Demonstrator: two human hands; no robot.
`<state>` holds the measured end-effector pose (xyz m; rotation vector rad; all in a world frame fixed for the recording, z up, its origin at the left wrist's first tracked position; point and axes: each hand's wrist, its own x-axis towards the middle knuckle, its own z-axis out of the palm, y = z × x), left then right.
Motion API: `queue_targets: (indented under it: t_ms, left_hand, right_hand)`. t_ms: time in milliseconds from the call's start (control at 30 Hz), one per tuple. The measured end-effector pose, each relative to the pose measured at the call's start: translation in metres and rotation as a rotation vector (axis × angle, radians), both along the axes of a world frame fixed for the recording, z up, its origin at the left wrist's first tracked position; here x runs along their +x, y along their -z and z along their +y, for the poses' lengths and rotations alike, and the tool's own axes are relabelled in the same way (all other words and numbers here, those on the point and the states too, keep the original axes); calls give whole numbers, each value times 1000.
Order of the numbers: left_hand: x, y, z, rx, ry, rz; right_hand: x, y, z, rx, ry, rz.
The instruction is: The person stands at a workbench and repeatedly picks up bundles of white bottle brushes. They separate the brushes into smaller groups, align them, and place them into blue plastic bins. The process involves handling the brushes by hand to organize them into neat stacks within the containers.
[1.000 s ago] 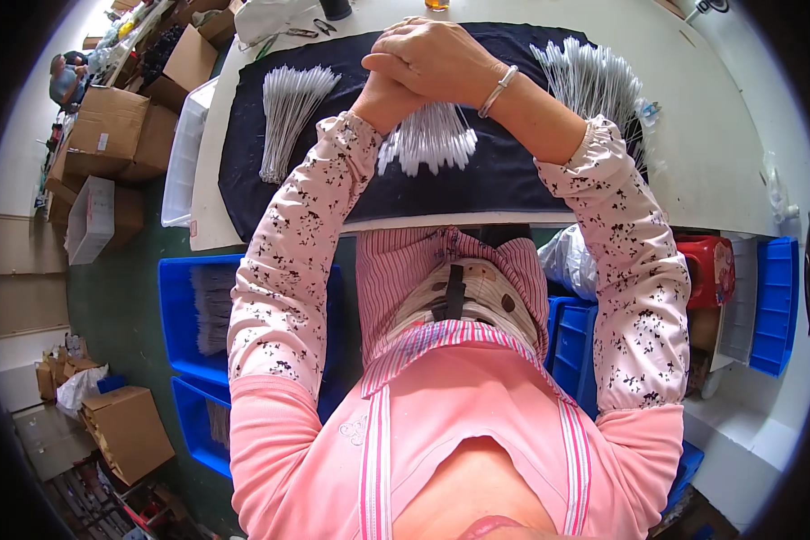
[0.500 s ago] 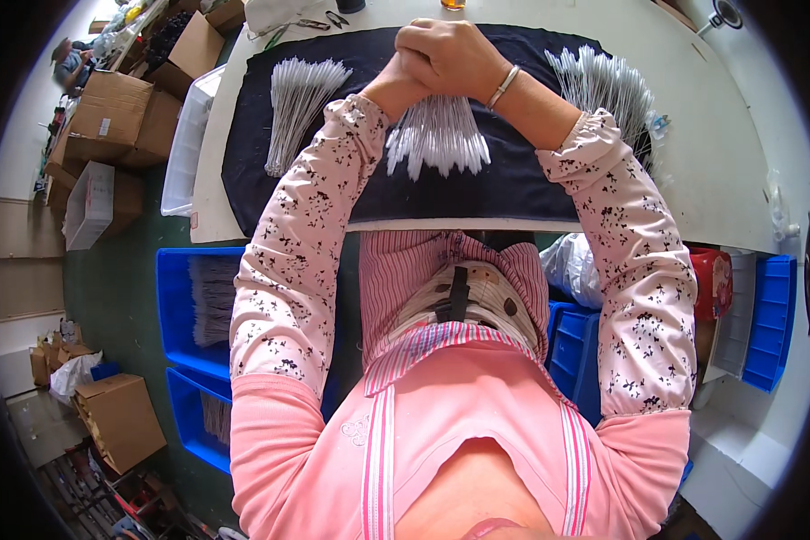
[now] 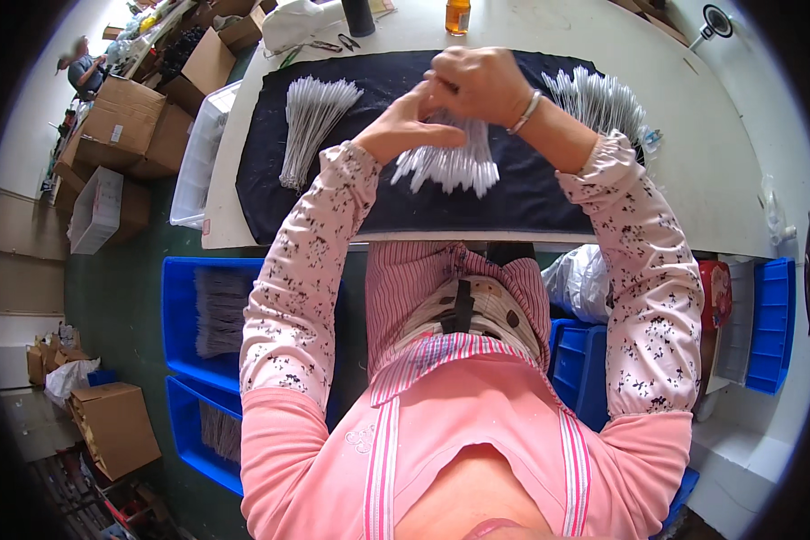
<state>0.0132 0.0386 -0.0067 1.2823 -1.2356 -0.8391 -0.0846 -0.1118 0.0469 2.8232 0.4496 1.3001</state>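
Observation:
A middle bundle of thin wire brushes (image 3: 450, 169) with white tips lies fanned on a dark cloth (image 3: 369, 202), its far part hidden by my hands. My left hand (image 3: 405, 126) is at its left, open, thumb stretched over the bundle and apart from the fingers, whose tips meet the right hand. Just above the bundle, my right hand (image 3: 484, 83) is closed with bent fingers; anything held in it is hidden. To the left lies another brush bundle (image 3: 315, 126), narrow toward me. A wider brush pile (image 3: 598, 103) lies right of my right wrist.
At the table's (image 3: 693, 193) far side are a dark cylinder (image 3: 358, 16), an amber bottle (image 3: 457, 16) and small snips (image 3: 346, 42). Blue bins (image 3: 178, 315) with more brushes stand below left. Cardboard boxes (image 3: 121, 117) and another person (image 3: 85, 72) are at the far left.
My clasped hands have come partly apart. The left hand has lowered, its thumb now extended over the bundle; the right stays closed. The whole view has shifted slightly.

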Motion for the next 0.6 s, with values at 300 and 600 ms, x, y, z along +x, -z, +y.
queue_targets:
  t_ms: [300,600]
  left_hand:
    - [19,17,85,-395,-1050,562]
    - [-114,86,79,50,-578,353]
  right_hand:
    - [-52,-25,-86,691,394,-282]
    - [-52,137,43,2799,-118,79]
